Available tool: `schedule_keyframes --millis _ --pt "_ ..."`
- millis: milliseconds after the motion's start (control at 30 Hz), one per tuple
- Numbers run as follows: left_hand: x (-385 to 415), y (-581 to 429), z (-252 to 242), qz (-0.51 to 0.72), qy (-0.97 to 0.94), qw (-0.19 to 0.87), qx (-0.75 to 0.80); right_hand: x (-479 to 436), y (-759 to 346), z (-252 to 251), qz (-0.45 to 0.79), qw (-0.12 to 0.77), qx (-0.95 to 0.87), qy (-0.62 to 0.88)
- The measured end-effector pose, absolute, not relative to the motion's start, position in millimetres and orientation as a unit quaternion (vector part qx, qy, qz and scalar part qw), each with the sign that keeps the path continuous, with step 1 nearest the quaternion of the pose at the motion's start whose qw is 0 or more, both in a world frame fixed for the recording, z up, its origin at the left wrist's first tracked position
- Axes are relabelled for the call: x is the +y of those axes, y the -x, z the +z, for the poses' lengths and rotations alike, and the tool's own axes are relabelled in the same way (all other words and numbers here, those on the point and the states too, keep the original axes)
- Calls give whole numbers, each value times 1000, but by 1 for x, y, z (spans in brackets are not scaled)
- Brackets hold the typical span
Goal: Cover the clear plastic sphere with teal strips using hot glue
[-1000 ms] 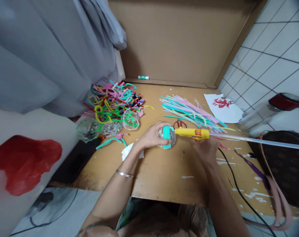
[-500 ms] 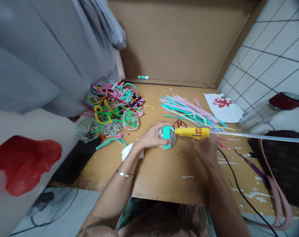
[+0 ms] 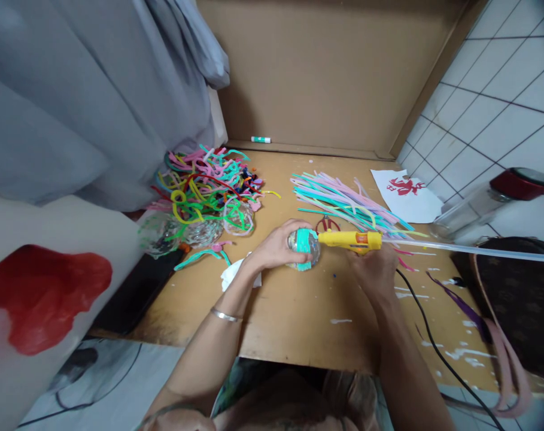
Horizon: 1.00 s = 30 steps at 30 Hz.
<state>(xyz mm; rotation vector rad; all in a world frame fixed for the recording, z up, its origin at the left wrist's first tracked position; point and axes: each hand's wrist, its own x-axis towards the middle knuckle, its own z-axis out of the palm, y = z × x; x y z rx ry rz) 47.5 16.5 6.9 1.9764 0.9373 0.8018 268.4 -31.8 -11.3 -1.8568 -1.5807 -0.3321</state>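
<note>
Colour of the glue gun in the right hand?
Yellow glue gun, best seen in the head view.

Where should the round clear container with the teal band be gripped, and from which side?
The clear container is probably best held around its rounded wall, from the left, as the left hand does: the yellow glue gun points at its right side.

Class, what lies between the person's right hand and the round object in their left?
In the head view, the yellow glue gun lies there: the right hand grips it, its nozzle points at the round object. Whether they touch is unclear.
</note>
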Motion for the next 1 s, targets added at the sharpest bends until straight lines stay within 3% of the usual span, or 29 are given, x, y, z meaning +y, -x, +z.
schedule_keyframes --millis 1000 --pt "18 -46 4 311 -782 394 370 -32 -269 -8 -102 329 -621 704"
